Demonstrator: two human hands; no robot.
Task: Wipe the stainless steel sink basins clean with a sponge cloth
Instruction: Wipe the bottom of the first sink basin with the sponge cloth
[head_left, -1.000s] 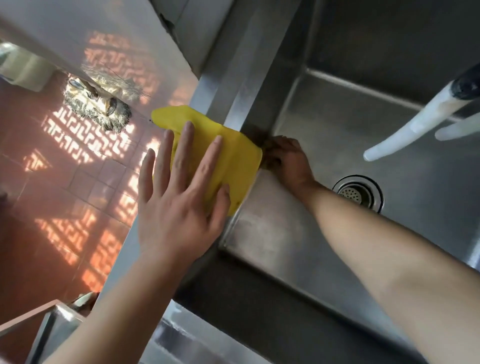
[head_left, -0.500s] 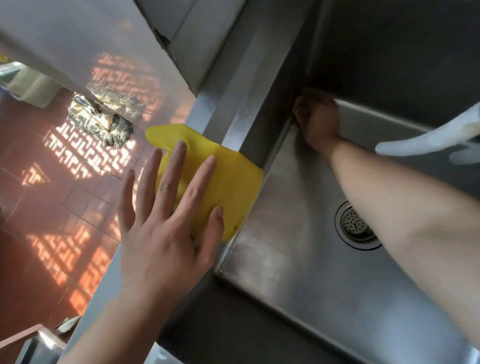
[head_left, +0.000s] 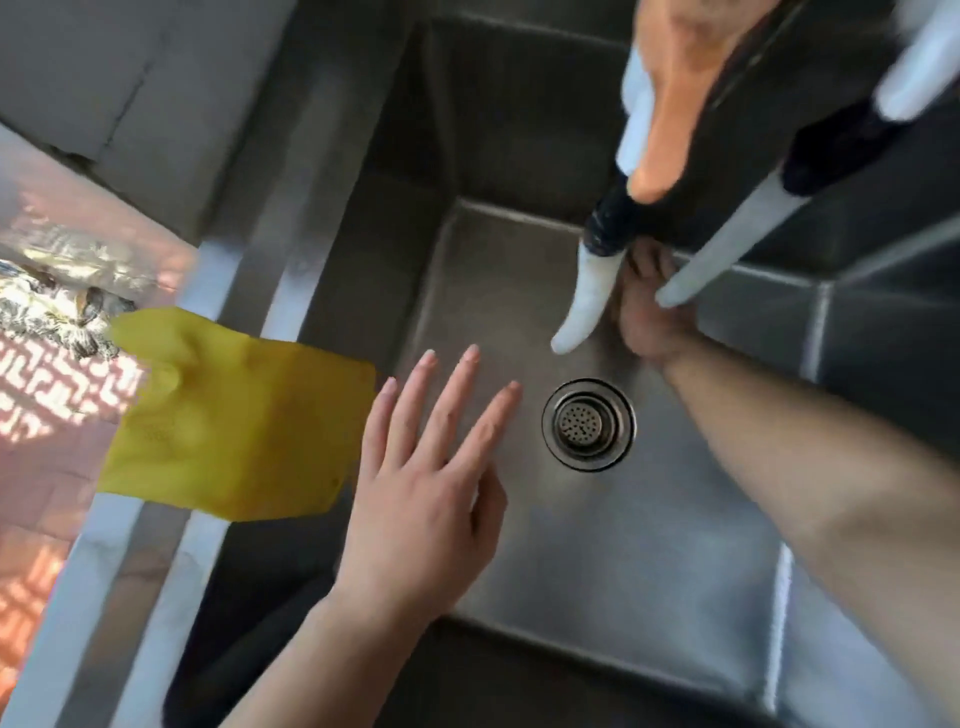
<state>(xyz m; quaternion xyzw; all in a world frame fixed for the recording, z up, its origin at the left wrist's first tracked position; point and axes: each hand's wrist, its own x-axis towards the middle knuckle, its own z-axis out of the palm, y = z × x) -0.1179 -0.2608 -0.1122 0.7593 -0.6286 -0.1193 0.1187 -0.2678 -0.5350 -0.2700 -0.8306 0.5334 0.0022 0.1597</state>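
Fingers (head_left: 470, 364) splayed; 1 yellow cloth (head_left: 234, 415), 1 drain (head_left: 588, 425).

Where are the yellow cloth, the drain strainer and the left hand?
yellow cloth (head_left: 236, 415): head view, middle of the cloth draped over the sink's left rim.
drain strainer (head_left: 588, 425): head view, perforated centre of the strainer in the basin floor.
left hand (head_left: 426, 483): head view, back of the hand, fingers spread.

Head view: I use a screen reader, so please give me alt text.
A person's left hand hovers open over a steel sink basin, beside a yellow cloth draped on the rim. The right hand reaches beyond the drain, under white faucet spouts.
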